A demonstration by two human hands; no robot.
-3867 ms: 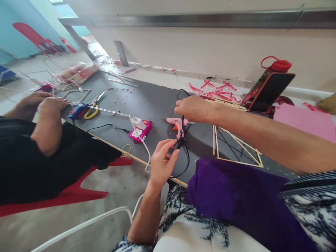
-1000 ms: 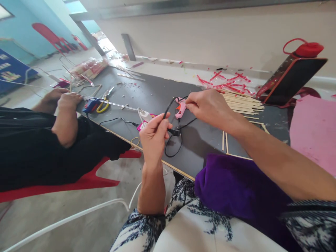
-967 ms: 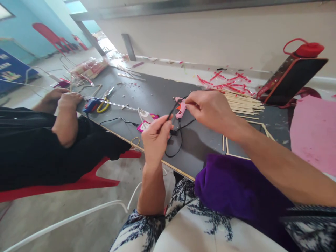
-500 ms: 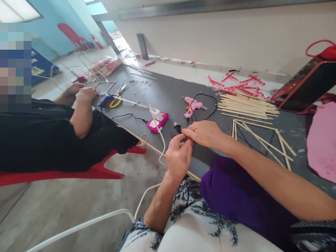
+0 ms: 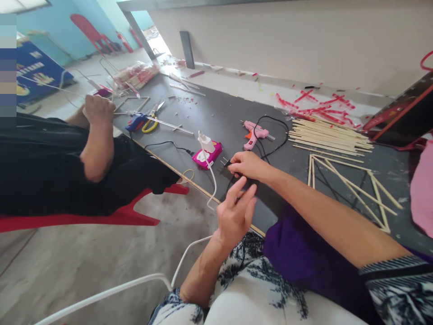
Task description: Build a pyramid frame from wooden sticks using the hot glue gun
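Observation:
Between the fingers of my right hand (image 5: 248, 165) is a black power plug (image 5: 228, 163), its two metal prongs pointing left toward the magenta power strip (image 5: 216, 152). A gap separates the prongs from the strip. My left hand (image 5: 237, 210) is just below, palm up with fingers apart and holding nothing. Part of the black cord (image 5: 232, 181) shows between the hands. Beyond my right hand lies a pink hot glue gun (image 5: 254, 132) with an orange trigger. A white adapter (image 5: 207, 142) with a white cable sits in the power strip.
Bamboo sticks (image 5: 329, 135) and a stick frame (image 5: 345, 180) lie to the right. Scissors (image 5: 151, 123) and a blue glue gun (image 5: 137, 122) are near a co-worker's hand (image 5: 99, 109). A white cable (image 5: 215, 183) hangs over the table edge. A purple cloth (image 5: 287, 243) covers my lap.
My left hand has let go of the plug and cord, opened and drawn slightly down. My right hand now grips the plug alone, prongs turned more to the left. The view has shifted.

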